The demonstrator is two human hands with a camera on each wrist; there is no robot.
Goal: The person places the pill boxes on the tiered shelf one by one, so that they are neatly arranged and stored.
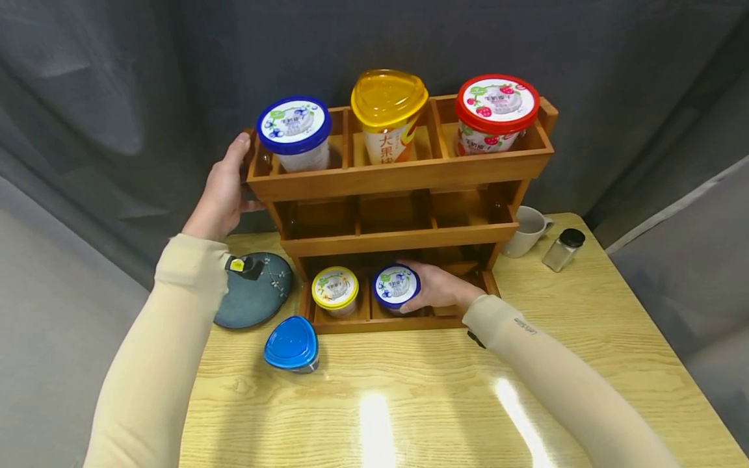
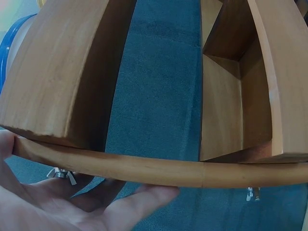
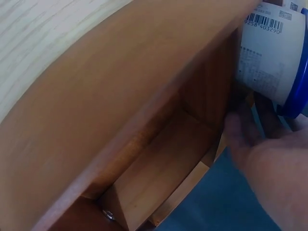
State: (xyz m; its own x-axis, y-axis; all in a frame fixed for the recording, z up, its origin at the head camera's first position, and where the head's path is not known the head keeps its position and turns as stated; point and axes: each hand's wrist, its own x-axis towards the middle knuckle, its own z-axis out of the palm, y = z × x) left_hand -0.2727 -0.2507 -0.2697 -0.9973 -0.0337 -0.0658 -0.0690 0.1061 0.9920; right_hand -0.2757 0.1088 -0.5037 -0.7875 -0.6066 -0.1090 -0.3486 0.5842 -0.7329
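A three-tier wooden rack [image 1: 404, 182] stands on the table. My left hand [image 1: 220, 190] holds the rack's left side near the top tier; in the left wrist view its fingers lie along the curved side panel [image 2: 159, 171]. Down in the middle compartment of the bottom tier, my right hand [image 1: 437, 286] grips a tub with a blue lid [image 1: 396, 285] from the right. The right wrist view shows this tub's barcoded white side [image 3: 269, 53] beside the fingers. A yellow-lidded tub [image 1: 335, 288] occupies the compartment to its left.
The top tier bears a blue-lidded tub [image 1: 294, 127], a yellow cup [image 1: 389, 101] and a red-lidded tub [image 1: 497, 101]. A blue cup [image 1: 291, 344] and dark plate [image 1: 251, 305] lie left; a mug [image 1: 523, 234] and black-capped jar [image 1: 564, 250] stand right.
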